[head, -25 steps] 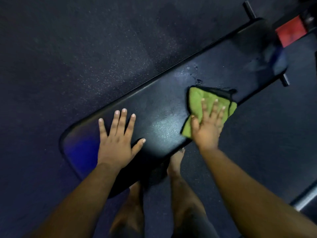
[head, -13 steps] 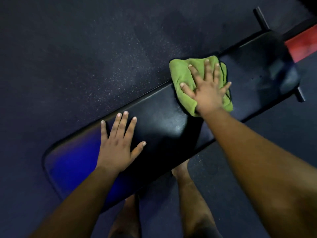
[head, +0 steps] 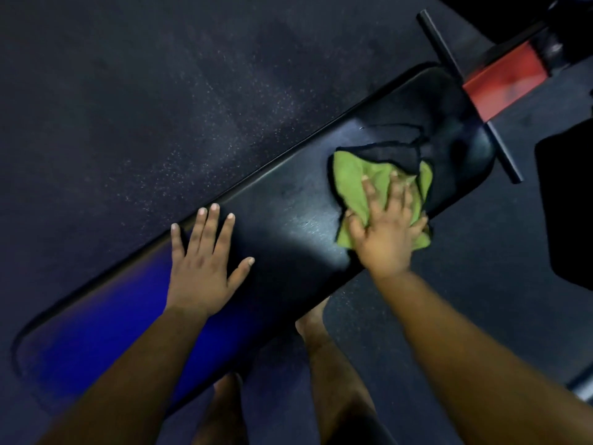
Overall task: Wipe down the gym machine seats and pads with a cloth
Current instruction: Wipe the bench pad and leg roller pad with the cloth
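Observation:
A long black bench pad (head: 288, 200) runs diagonally from lower left to upper right. A green cloth (head: 356, 181) with a dark underside folded over lies on the pad's right part near its near edge. My right hand (head: 385, 229) presses flat on the cloth with fingers spread and straight. My left hand (head: 202, 261) rests flat on the pad's middle, fingers spread, holding nothing. Torn or cracked lines show in the pad cover just beyond the cloth.
A red frame piece (head: 507, 81) and a black crossbar (head: 468, 94) sit at the pad's far right end. Dark speckled rubber floor (head: 160, 91) surrounds the bench. My bare legs (head: 321, 348) stand against the pad's near side. A dark object (head: 568, 203) lies at the right edge.
My right hand slid the cloth from the pad's far edge back toward the near edge. The cloth's dark side has folded over. The left hand stayed in place.

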`<action>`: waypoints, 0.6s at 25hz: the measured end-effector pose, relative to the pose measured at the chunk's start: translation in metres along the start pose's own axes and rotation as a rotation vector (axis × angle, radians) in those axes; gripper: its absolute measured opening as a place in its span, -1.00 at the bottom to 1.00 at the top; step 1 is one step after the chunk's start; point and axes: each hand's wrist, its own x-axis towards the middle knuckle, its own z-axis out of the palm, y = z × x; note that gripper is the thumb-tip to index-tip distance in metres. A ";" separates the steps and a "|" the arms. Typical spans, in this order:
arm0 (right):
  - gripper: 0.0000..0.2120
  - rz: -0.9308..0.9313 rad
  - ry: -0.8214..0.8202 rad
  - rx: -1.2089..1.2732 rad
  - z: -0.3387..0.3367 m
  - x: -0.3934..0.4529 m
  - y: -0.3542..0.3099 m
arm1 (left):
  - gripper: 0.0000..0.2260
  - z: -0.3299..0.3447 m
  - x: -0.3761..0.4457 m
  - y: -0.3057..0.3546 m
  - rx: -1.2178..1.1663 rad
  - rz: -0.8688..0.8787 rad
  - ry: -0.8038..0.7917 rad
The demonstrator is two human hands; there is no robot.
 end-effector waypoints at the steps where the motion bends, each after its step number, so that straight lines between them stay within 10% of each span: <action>1: -0.33 -0.013 -0.003 -0.015 0.009 -0.024 -0.014 | -0.28 0.000 0.006 0.007 -0.010 0.005 0.012; 5: -0.34 -0.205 -0.133 -0.018 0.032 -0.104 -0.016 | -0.29 -0.001 0.032 0.038 -0.042 0.050 0.038; 11: -0.27 0.395 0.028 0.403 -0.021 0.081 0.103 | -0.29 -0.007 0.085 0.093 -0.021 0.169 0.061; 15: -0.30 0.360 0.082 0.192 -0.019 0.076 0.078 | -0.28 -0.008 0.120 0.120 0.013 0.137 0.038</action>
